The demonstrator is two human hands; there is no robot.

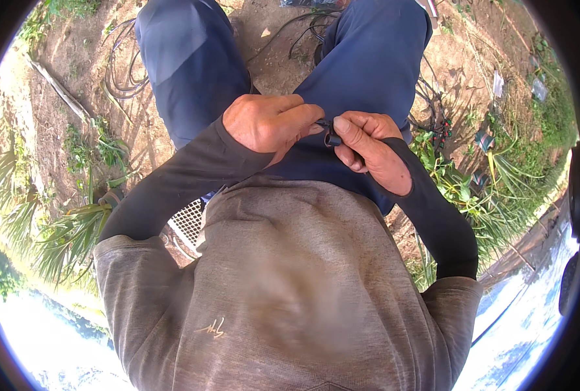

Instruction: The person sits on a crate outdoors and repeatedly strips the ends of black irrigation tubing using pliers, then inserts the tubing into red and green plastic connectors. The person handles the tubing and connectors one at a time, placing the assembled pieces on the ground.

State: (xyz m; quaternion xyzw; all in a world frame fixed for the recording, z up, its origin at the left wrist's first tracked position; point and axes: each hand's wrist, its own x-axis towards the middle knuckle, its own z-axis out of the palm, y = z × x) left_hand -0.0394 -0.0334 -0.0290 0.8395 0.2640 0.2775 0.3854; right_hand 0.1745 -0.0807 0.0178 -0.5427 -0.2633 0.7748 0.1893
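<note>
Head view: both hands meet over the lap, above the blue trousers (368, 72). Small black fitting (332, 138) sits btwn them, w/ a thin black tube end poking out left of it. Right hand (368, 148) has thumb + fingers closed on the fitting; left hand (270, 124) is curled shut on the tube end, touching the fitting. Looks like the joining is underway, not finished; can't tell how far the tube is seated. Forearms bent inward, wrists flexed, knuckles up. More black hoses (124, 75) lie on the dirt, well apart from the fitting, beyond the knees.
</note>
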